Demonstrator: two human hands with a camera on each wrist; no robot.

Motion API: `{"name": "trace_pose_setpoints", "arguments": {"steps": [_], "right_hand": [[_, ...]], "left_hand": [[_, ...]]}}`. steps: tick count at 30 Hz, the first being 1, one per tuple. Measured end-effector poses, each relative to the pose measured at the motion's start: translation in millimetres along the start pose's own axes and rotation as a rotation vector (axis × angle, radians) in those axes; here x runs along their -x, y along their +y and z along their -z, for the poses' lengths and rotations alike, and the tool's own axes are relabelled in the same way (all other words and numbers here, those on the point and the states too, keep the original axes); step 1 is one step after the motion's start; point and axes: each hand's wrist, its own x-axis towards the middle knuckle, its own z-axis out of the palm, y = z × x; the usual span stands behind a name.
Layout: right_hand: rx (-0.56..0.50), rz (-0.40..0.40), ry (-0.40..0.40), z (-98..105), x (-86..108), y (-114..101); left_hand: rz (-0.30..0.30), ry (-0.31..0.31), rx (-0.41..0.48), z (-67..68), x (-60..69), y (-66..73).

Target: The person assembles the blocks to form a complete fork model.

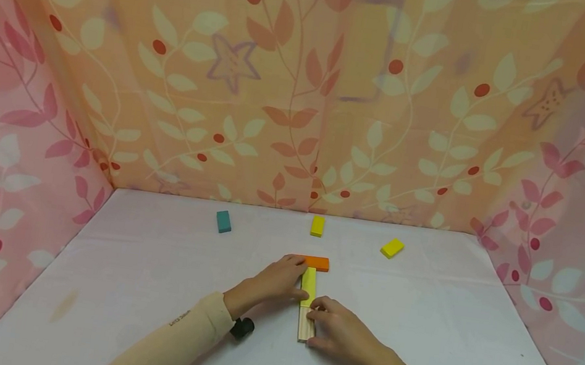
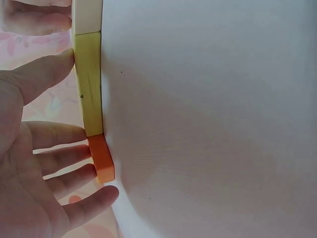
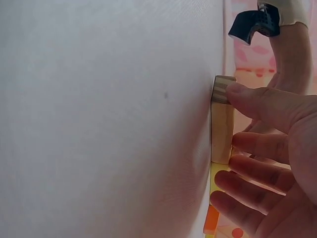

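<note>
An orange block [image 1: 318, 264] lies crosswise at the far end of a row. A yellow block [image 1: 309, 278] and a plain wooden block [image 1: 304, 332] lie end to end from it toward me, all flat on the table. With extended fingertips my left hand [image 1: 279, 280] touches the orange block, its thumb against the yellow block's side. My right hand [image 1: 341, 330] rests at the wooden block; in the right wrist view its thumb [image 3: 252, 99] touches the near end and its other fingers reach along the side. Neither hand is curled round a block.
Farther back on the white table [image 1: 143, 286] lie a teal block [image 1: 223, 221], a yellow block [image 1: 317, 226] and another, tilted yellow block [image 1: 392, 248]. Patterned cloth [image 1: 295, 83] walls the back and both sides.
</note>
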Motion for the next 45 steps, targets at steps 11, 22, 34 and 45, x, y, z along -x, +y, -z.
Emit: {"name": "trace_pose_setpoints", "arguments": {"steps": [11, 22, 34, 45], "right_hand": [[-0.028, 0.010, -0.021, 2.5, -0.3, 3.9], [-0.091, -0.066, -0.030, 15.1, 0.9, 12.1], [-0.140, -0.111, 0.027, 36.3, -5.7, 28.1], [-0.247, -0.203, 0.092, 56.8, -14.4, 48.2]], "left_hand": [[-0.001, 0.000, -0.008, 0.4, -0.1, -0.1], [-0.003, 0.002, -0.015, -0.7, -0.6, -0.8], [0.006, 0.000, -0.026, 2.5, 1.4, 2.7], [0.024, -0.008, -0.004, 0.8, 0.4, 3.3]]}}
